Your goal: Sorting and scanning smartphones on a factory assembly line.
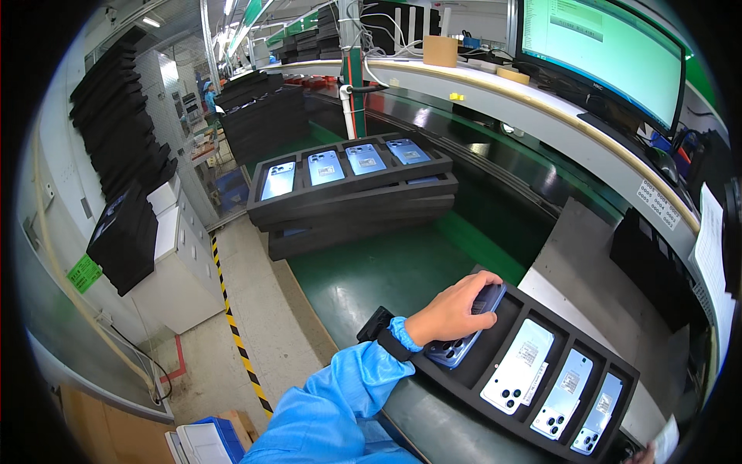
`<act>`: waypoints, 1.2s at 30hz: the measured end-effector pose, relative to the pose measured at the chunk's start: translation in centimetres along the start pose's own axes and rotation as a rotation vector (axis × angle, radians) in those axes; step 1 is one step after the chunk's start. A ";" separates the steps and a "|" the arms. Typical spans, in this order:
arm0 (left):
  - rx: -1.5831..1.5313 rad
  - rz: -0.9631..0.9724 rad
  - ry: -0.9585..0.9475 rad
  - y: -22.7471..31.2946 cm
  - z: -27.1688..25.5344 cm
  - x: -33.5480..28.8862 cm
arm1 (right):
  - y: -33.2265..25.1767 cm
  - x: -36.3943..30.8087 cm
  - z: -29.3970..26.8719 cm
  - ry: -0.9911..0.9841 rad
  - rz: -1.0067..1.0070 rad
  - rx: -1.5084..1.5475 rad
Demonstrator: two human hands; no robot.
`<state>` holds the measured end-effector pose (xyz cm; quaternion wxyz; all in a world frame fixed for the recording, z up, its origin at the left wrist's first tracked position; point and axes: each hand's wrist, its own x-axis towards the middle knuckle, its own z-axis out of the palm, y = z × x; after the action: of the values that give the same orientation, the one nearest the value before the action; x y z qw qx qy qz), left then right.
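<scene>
My left hand (456, 311), in a blue sleeve with a black strap at the wrist, is closed around a blue smartphone (457, 353). The phone sits tilted at the left compartment of a black foam tray (506, 313), camera end toward me. Three more phones lie back up in the other compartments: a white phone (519, 363), a pale blue phone (563, 393) and another blue phone (598, 412). At the lower right edge a small part of my right hand (643, 456) shows, with a whitish thing (666, 441) at its fingers; its kind is unclear.
Stacked black foam trays (348, 188) holding phones stand farther off on the green bench (363, 267). A monitor (603, 58) and tape roll (440, 51) occupy the raised shelf. More black trays (116, 124) pile up at left, near a white cabinet (182, 259). Yellow-black tape (228, 313) marks the floor.
</scene>
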<state>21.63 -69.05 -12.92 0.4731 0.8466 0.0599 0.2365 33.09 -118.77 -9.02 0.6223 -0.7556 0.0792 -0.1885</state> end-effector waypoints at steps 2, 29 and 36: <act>-0.021 0.007 0.000 0.0 0.0 0.1 | -2.2 -1.7 4.4 -0.383 0.111 0.069; -0.434 0.092 0.047 -1.9 1.1 1.0 | -8.6 -10.5 26.8 -2.030 0.348 -0.562; -0.298 0.118 0.059 -1.6 1.2 1.4 | -7.3 -8.9 27.3 -1.349 -0.694 -0.546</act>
<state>23.65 -68.63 -14.32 0.5766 0.7619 -0.0116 0.2949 34.54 -89.16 -7.82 0.2355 -0.8136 -0.5095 0.1516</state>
